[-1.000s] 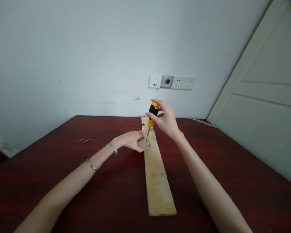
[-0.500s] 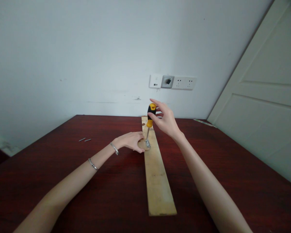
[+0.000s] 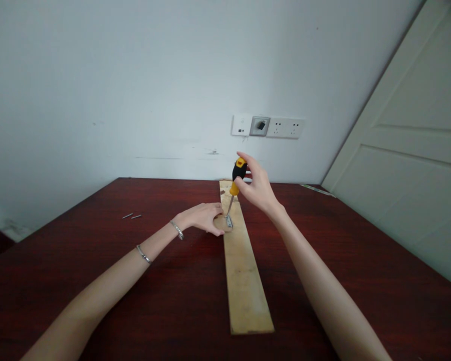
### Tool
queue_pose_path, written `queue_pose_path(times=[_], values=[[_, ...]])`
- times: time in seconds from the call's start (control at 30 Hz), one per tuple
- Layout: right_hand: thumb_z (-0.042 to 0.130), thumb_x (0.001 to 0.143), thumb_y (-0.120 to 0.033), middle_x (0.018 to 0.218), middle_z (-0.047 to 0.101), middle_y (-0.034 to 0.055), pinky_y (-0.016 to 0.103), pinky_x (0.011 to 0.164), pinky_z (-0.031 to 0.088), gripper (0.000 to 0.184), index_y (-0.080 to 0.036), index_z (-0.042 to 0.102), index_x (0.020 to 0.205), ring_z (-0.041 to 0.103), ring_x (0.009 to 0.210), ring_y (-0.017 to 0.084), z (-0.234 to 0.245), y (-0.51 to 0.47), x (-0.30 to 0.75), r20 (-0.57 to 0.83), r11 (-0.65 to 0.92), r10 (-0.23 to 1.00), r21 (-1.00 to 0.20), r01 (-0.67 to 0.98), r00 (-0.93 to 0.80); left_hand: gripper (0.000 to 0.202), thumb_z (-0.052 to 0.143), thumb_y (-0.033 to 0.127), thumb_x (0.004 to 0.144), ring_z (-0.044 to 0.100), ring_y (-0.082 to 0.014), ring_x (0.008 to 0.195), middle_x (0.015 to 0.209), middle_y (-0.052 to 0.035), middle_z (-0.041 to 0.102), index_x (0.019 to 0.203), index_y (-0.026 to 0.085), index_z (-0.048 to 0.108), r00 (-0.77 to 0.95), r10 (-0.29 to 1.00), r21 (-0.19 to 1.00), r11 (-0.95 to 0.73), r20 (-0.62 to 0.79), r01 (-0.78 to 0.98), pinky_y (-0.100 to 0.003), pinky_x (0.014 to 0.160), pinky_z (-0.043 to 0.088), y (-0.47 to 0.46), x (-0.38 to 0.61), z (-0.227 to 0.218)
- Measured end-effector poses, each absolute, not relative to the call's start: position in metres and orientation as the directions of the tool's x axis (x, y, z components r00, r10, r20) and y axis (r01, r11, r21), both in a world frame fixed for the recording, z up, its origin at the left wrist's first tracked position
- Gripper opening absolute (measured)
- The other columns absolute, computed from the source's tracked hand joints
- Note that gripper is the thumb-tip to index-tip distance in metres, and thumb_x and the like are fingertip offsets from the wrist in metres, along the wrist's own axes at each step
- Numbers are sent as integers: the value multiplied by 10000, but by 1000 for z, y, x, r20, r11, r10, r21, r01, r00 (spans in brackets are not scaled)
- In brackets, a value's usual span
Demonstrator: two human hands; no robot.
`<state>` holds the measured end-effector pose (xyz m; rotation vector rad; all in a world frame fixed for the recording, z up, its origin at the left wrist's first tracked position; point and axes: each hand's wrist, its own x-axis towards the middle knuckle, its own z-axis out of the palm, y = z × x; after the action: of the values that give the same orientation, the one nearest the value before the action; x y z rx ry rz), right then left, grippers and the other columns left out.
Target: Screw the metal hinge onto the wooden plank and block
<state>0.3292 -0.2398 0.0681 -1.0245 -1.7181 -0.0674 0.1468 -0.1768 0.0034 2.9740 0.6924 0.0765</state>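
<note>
Your screwdriver (image 3: 239,171), a steel shaft in a bulging black-and-yellow handle, slants with its tip down at the small metal hinge (image 3: 229,221). That hinge sits over the thin, pale wooden piece (image 3: 220,224), which rests on a long, flat, blotchy wooden plank (image 3: 246,276) and overhangs its left edge. Your right hand (image 3: 256,188) has its fingers clamped around the handle. Your left hand (image 3: 203,218) spreads thumb and fingers in a C, closed on the wooden piece's edges. Compared with 0.5 s ago, your handle leans farther right; your left hand and the plank have stayed put. To the left, 2 slim metal screws (image 3: 127,216) lie on the glossy, red-brown wood-grain tabletop (image 3: 165,301). Behind it, sockets (image 3: 285,128) are set in the scuffed white wall (image 3: 135,75).
</note>
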Motion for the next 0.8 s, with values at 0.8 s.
queue_pose_path(times=[0.8], values=[[539,809,-194,1161,601,76,422,839,549,423,-261,547,1226,578,1032,229,68,-242,321,885,696,465,-348,628,-24,548,636,578,694,627,-232,879,1106,-61,608,1076,186,612,882,470,11,-883,38,470,-297,691,446,-177,145,6]])
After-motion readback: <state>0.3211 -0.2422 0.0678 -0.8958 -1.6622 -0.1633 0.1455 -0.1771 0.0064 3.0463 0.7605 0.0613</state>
